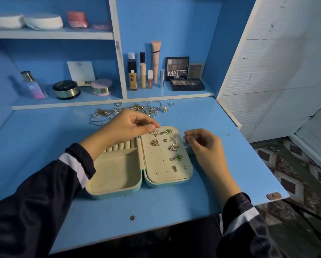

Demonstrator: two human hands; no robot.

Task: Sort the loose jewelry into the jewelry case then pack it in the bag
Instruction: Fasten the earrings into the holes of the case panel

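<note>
- Nearest me, the jewelry case (117, 175) lies open flat on the table (44, 146), so both halves are reachable; its deep tray looks empty.
- On the case's right panel, earrings sit pinned in holes, among them a starfish earring (155, 133) at the top edge.
- My left hand (127, 127) pinches at that starfish, seemingly seating it.
- Just right of the case, my right hand (205, 144) is closed on something tiny, perhaps an earring back; I cannot tell.
- Beyond the case, the loose jewelry (130, 110) lies tangled, partly hidden by my left hand.
- No bag is visible.
</note>
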